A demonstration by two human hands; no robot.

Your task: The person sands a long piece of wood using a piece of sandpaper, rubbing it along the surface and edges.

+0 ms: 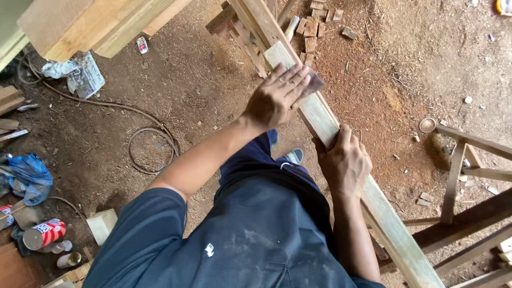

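Observation:
A long pale wooden plank [320, 114] runs diagonally from the top centre to the bottom right. My left hand [276, 97] lies flat on its upper part, fingers spread over a dark brown piece of sandpaper [316, 82] pressed against the wood. My right hand [345, 161] is lower down the plank, with its fingers curled over the plank's edge. My dark blue shirt and trousers fill the bottom centre, and they hide the ground under me.
The dirt floor is covered in sawdust. A wooden frame [460, 176] stands at the right. Small wood offcuts [312, 21] lie at the top. A looped cable [152, 152], a blue bag [26, 176], a red-and-white can [45, 233] and thick timbers [80, 21] are at the left.

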